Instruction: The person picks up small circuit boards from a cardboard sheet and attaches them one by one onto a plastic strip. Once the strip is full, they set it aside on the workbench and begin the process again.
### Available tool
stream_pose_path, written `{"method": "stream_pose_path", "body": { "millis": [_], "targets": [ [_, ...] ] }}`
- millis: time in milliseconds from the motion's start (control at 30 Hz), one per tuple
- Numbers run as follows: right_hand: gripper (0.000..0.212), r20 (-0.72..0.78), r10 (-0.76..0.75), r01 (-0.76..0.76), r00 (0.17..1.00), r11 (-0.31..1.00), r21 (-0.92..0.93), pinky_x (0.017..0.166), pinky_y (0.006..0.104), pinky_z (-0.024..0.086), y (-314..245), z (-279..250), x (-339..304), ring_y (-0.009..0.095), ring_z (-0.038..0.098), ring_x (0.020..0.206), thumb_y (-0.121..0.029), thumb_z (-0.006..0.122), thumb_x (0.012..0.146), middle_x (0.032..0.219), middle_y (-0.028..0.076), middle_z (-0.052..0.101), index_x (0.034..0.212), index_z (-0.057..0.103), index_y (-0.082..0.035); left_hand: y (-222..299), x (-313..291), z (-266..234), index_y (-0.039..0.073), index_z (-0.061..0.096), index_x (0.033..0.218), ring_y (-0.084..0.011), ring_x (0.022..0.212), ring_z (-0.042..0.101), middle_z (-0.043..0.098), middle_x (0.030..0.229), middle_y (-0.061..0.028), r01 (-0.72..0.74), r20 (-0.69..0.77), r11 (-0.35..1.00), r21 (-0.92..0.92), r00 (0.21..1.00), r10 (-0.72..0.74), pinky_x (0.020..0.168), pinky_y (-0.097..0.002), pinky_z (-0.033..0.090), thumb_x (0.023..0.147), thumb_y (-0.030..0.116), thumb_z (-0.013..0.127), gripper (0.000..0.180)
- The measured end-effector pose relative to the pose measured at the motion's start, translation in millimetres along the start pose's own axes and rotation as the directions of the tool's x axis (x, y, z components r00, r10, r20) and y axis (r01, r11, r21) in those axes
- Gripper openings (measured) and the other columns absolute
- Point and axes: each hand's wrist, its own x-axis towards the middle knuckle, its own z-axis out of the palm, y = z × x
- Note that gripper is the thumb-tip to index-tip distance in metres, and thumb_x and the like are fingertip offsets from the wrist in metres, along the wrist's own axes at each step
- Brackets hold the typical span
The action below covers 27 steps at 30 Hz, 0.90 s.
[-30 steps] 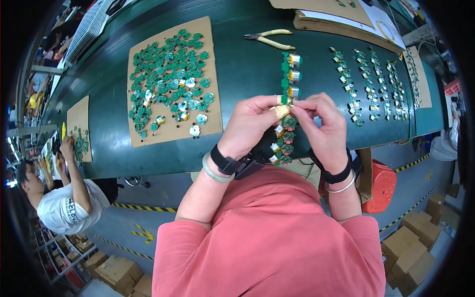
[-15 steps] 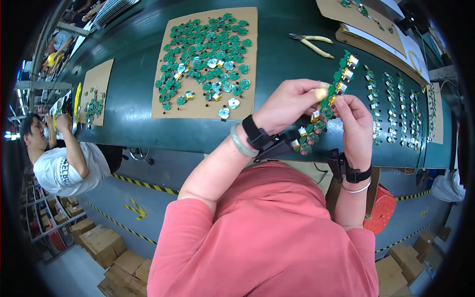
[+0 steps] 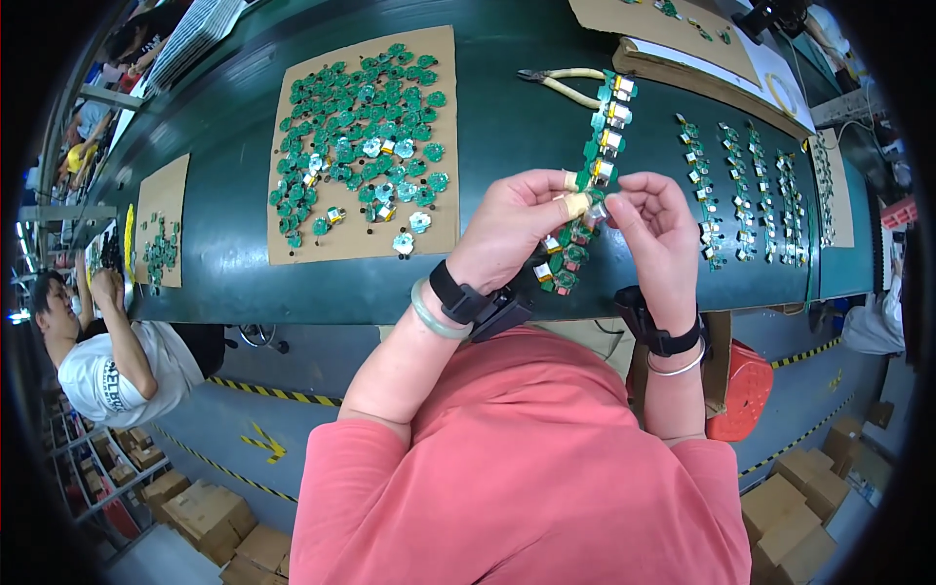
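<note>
Centrally in the head view, a strip of green circuit boards (image 3: 606,136) with silver-and-yellow parts lies well to the right of the large cardboard sheet (image 3: 331,249). The left hand (image 3: 517,219), just right of that sheet, grips the strip near its middle between thumb and forefinger, both wearing pale yellow covers. Farther right of the sheet, the right hand (image 3: 668,239) has its thumb tip against the strip beside those fingertips, forefinger bent close by; whether these two are pinching it I cannot tell. Pliers (image 3: 575,72) with cream handles lie right of the sheet, beside the strip's far end. More board strips (image 3: 697,180) lie in rows far to the sheet's right. Loose green boards (image 3: 366,175) cover much of the sheet itself. Left of it are a smaller cardboard sheet (image 3: 166,205) and a co-worker (image 3: 127,366) in a white shirt.
</note>
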Motion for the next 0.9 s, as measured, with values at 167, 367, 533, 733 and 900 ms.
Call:
{"method": "stream_pose_path", "body": {
  "millis": [167,367,533,733,900],
  "targets": [
    [0.017,0.023,-0.238,0.236,0.971,0.936,-0.261,0.075,0.0222,0.049,11,-2,-3,0.009,0.062,0.079,-0.001,0.064,0.09,0.092,0.004,0.066,0.106,0.064,0.003,2,3,-1,-0.003,0.064,0.112,-0.0073,0.083,0.062,0.068,0.094,-0.0039,0.007,-0.044,1.0,0.019,0.999,-0.006,0.074,-0.0201,0.05,0.092,0.005,0.061,0.021],
    [0.015,0.058,-0.309,0.302,0.949,0.842,-0.447,0.073,0.0203,0.049,20,-5,-1,0.01,0.062,0.079,0.002,0.062,0.09,0.095,0.006,0.064,0.105,0.063,0.003,2,6,-3,-0.003,0.064,0.11,-0.0075,0.082,0.063,0.068,0.094,-0.0049,0.033,-0.053,0.997,0.065,0.998,-0.029,0.073,-0.0206,0.05,0.092,0.003,0.06,0.019],
    [0.013,0.061,0.164,-0.173,0.985,0.962,0.212,0.068,0.0218,0.05,18,-19,3,0.01,0.061,0.075,-0.004,0.061,0.092,0.094,0.006,0.065,0.103,0.063,0.002,0,2,1,-0.003,0.064,0.11,-0.0077,0.079,0.063,0.069,0.094,-0.0052,0.037,0.01,0.997,0.062,0.999,-0.038,0.071,-0.0207,0.05,0.092,0.006,0.063,0.02],
    [0.009,0.296,0.294,-0.402,0.909,0.805,0.436,0.066,0.0247,0.051,17,-27,8,0.009,0.061,0.07,-0.009,0.059,0.095,0.086,0.004,0.065,0.098,0.061,-0.002,-4,1,-7,-0.002,0.062,0.114,-0.0118,0.087,0.067,0.069,0.099,-0.0074,0.188,0.127,0.982,-0.022,0.975,-0.184,0.079,-0.0238,0.054,0.092,0.01,0.065,0.025],
    [0.016,0.078,0.172,-0.188,0.982,0.934,0.305,0.063,0.0225,0.049,18,-18,-1,0.008,0.059,0.072,-0.012,0.059,0.095,0.088,0.004,0.064,0.108,0.059,-0.001,-11,0,-3,-0.004,0.063,0.11,-0.0103,0.084,0.066,0.069,0.098,-0.0063,0.109,0.023,0.989,-0.095,0.994,-0.107,0.074,-0.0214,0.051,0.092,0.006,0.063,0.021]
  ]
}}
